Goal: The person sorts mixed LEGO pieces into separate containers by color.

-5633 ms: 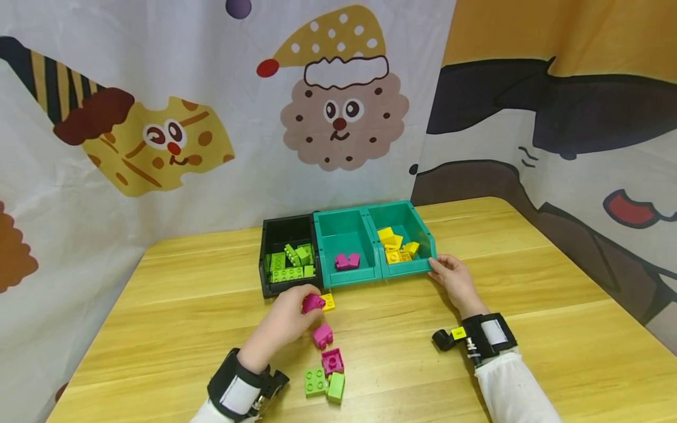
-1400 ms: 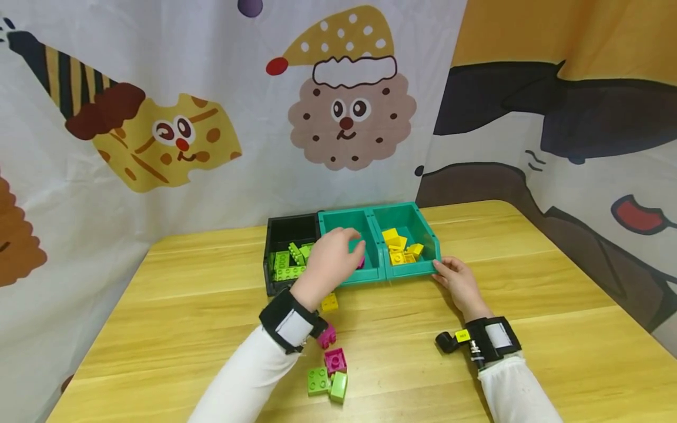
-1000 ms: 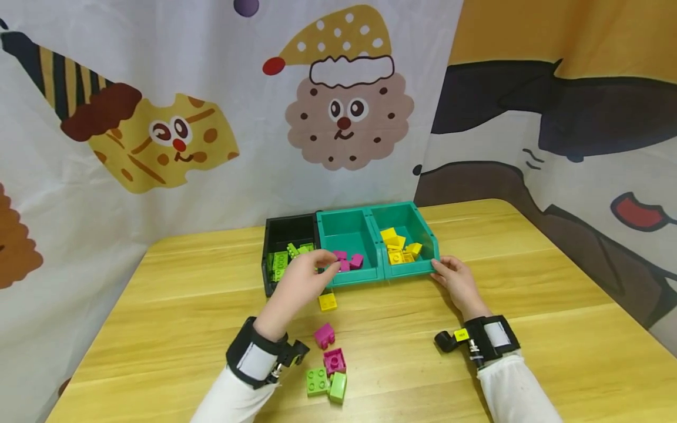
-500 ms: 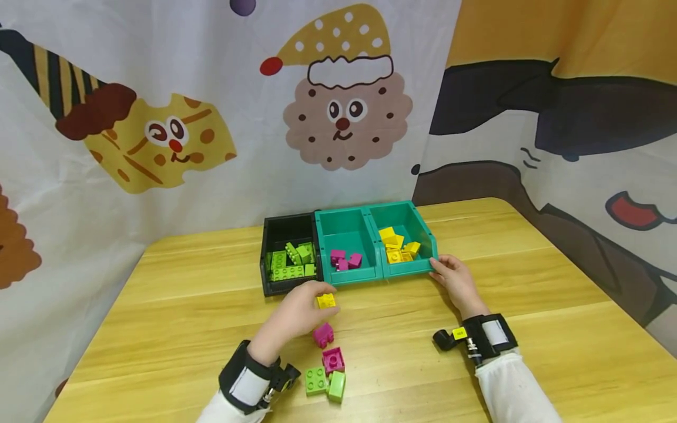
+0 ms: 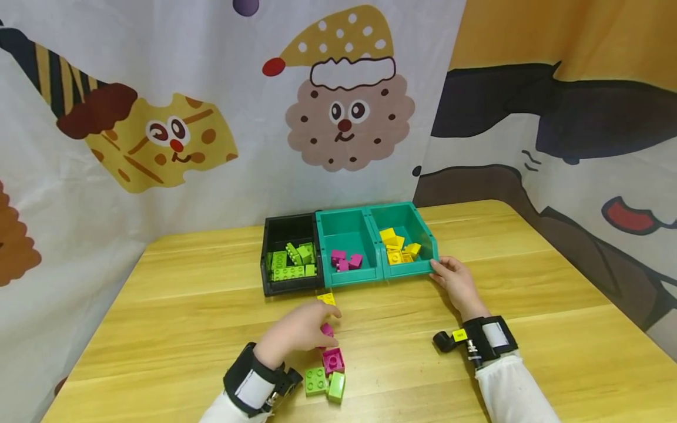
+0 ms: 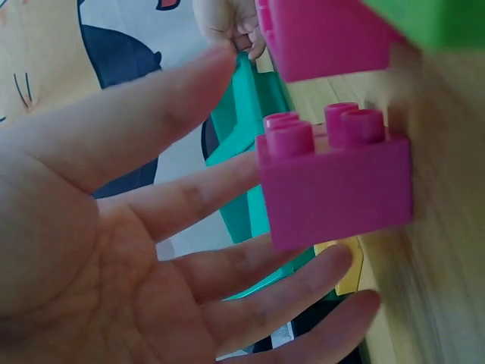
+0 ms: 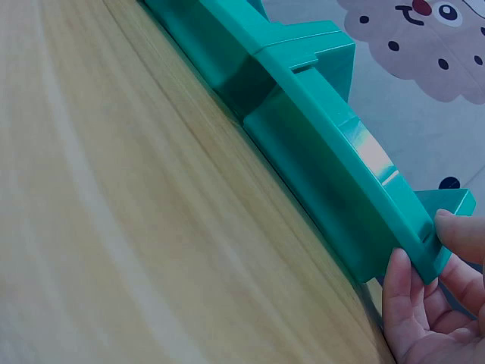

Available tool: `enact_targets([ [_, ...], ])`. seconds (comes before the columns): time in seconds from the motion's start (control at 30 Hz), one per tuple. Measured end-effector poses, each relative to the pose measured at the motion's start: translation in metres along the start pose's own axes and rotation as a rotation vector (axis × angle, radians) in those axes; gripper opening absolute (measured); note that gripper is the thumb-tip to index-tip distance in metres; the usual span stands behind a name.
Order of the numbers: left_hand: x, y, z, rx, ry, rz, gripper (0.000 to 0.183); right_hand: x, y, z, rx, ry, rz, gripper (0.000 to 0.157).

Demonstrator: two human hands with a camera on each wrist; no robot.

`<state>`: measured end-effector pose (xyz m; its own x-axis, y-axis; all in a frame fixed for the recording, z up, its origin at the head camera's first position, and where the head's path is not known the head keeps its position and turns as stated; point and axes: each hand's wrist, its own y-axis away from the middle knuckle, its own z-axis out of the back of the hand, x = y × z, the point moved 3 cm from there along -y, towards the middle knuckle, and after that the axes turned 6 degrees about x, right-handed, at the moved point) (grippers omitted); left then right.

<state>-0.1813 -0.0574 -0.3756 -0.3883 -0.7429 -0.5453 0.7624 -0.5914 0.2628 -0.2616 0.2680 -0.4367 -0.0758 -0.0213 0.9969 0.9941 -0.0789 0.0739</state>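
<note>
My left hand (image 5: 297, 332) is over a pink building brick (image 5: 327, 331), thumb and fingers spread around it. In the left wrist view that pink brick (image 6: 341, 186) stands studs toward the thumb, with the fingers beside and behind it and the thumb apart. Close by lie a second pink brick (image 5: 333, 360), a green square brick (image 5: 315, 380) and another green brick (image 5: 336, 387). Beyond my fingers is a yellow brick (image 5: 327, 298). My right hand (image 5: 457, 284) pinches the front corner of the right teal bin (image 5: 407, 269), as the right wrist view also shows.
Three bins stand joined near the curtain: a black bin (image 5: 291, 286) with green bricks, a middle teal bin (image 5: 344, 232) with a few pink bricks, and the right one with yellow bricks. The printed curtain (image 5: 238, 194) hangs behind the wooden table (image 5: 174, 311).
The pink brick my left hand held earlier now lies in the middle teal bin. The left hand has come back nearer, past the yellow brick, to another pink brick. The right hand stays put.
</note>
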Motion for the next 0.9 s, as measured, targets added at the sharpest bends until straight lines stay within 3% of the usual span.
enact_targets([
  [0.17,-0.003,0.004,-0.003,0.035,-0.015,-0.020,0.040,0.000,0.002,-0.001,-0.003,-0.006,-0.002,0.028],
  [0.43,-0.005,0.006,-0.007,0.027,-0.048,-0.085,0.021,0.000,0.006,-0.002,0.006,-0.021,0.004,0.033],
  [0.9,-0.008,0.012,-0.010,0.026,-0.058,-0.088,0.015,0.000,0.014,-0.003,-0.012,-0.002,-0.011,0.029],
])
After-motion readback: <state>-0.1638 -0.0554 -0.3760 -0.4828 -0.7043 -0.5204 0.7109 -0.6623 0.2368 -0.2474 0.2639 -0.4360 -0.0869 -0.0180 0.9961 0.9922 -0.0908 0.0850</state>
